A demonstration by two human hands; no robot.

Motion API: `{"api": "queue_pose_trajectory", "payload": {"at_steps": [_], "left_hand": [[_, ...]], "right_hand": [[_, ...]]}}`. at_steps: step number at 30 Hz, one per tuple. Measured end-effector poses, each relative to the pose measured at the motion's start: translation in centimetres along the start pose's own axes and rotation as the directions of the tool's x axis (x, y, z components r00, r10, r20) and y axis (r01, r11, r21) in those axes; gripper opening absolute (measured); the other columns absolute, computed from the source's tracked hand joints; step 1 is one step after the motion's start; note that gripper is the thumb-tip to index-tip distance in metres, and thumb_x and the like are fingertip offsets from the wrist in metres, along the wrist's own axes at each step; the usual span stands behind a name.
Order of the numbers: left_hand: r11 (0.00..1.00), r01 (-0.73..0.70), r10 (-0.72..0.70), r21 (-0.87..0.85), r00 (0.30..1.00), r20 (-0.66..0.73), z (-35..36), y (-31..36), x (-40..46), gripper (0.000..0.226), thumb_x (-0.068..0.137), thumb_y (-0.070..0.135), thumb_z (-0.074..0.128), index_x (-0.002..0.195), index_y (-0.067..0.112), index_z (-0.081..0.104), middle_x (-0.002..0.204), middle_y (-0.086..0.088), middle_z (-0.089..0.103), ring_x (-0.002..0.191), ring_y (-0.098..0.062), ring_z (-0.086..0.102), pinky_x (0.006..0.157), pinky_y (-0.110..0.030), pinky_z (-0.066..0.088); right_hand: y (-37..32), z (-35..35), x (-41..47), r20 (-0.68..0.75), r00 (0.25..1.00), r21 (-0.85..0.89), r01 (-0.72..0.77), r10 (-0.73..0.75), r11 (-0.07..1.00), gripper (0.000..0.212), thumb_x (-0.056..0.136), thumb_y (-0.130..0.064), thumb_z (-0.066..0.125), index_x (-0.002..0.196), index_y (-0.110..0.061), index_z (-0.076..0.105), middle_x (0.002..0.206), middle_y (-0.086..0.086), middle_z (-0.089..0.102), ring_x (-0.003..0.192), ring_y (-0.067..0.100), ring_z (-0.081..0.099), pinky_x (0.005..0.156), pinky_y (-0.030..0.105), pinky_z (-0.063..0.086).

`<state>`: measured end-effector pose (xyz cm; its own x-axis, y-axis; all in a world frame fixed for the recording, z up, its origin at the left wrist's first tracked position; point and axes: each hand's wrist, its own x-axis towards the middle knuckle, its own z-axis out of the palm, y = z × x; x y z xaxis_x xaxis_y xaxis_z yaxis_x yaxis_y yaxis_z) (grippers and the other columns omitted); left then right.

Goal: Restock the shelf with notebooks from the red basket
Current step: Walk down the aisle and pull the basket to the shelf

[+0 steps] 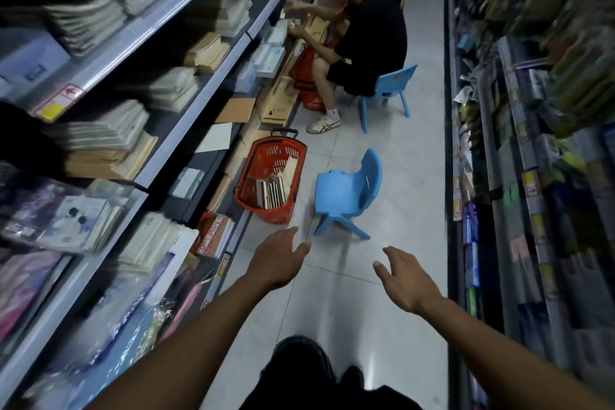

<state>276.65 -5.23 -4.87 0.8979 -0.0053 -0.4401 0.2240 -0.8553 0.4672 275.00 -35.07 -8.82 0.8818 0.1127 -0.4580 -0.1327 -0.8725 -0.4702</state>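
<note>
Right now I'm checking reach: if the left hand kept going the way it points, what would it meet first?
Probably the red basket with notebooks; the left hand points toward its near end, though depth is unclear.

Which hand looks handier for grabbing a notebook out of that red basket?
Probably the left hand: it is open, empty and nearest the red basket holding notebooks. The right hand, also empty, sits farther off, below the blue chair.

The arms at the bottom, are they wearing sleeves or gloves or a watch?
No. Both forearms are bare as far as the picture shows, with no sleeves in sight. The left hand and the right hand have no gloves, and no watch, ring or band shows on either wrist.
</note>
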Motion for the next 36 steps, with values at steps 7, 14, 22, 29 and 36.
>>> {"api": "queue_pose_trajectory", "payload": {"at_steps": [7,14,22,29,36], "left_hand": [[1.0,0.012,-0.012,-0.029,1.0,0.01,-2.7,0.6,9.2,0.077,0.091,0.072,0.031,0.157,0.034,0.033,0.163,0.003,0.039,0.148,-0.021,0.038,0.117,-0.051,0.037],[0.992,0.05,-0.047,-0.117,0.999,0.021,-7.0,0.7,21.5,0.062,0.091,0.07,0.033,0.131,0.026,0.051,0.135,0.0,0.06,0.118,-0.021,0.057,0.1,-0.051,0.051],[0.958,0.155,-0.153,-0.24,0.988,0.028,-14.4,-2.3,32.6,0.063,0.097,0.06,0.034,0.148,0.025,0.046,0.151,-0.001,0.05,0.136,-0.024,0.048,0.112,-0.049,0.042],[0.905,0.261,-0.258,-0.336,0.965,0.054,-18.1,-4.4,37.5,0.064,0.093,0.062,0.034,0.149,0.032,0.044,0.152,0.0,0.049,0.138,-0.025,0.045,0.114,-0.051,0.039],[0.824,0.377,-0.397,-0.422,0.917,0.044,-19.0,-4.8,39.2,0.057,0.099,0.057,0.035,0.15,0.032,0.044,0.152,-0.002,0.052,0.134,-0.026,0.05,0.111,-0.046,0.042]], "right_hand": [[-1.7,-3.2,8.8,0.036,0.999,-0.025,0.001,0.0,1.0,0.064,0.108,-0.053,0.035,0.159,-0.015,0.034,0.165,0.003,0.037,0.153,0.021,0.029,0.12,0.039,0.032],[-7.2,-7.5,20.6,0.062,0.998,-0.082,0.02,-0.015,0.996,0.059,0.108,-0.05,0.038,0.157,-0.017,0.036,0.161,0.004,0.042,0.149,0.022,0.034,0.117,0.04,0.036],[-15.4,-11.6,35.7,0.144,0.989,-0.186,0.061,-0.034,0.981,0.062,0.106,-0.055,0.038,0.155,-0.017,0.041,0.158,0.004,0.046,0.143,0.024,0.043,0.116,0.041,0.04],[-20.9,-13.6,43.4,0.241,0.966,-0.266,0.153,-0.088,0.952,0.064,0.109,-0.052,0.036,0.161,-0.014,0.033,0.167,0.006,0.034,0.154,0.023,0.028,0.123,0.038,0.027],[-23.2,-14.3,50.2,0.346,0.916,-0.299,0.313,-0.203,0.901,0.065,0.109,-0.052,0.037,0.162,-0.013,0.034,0.168,0.006,0.033,0.155,0.024,0.026,0.127,0.037,0.023]]}}
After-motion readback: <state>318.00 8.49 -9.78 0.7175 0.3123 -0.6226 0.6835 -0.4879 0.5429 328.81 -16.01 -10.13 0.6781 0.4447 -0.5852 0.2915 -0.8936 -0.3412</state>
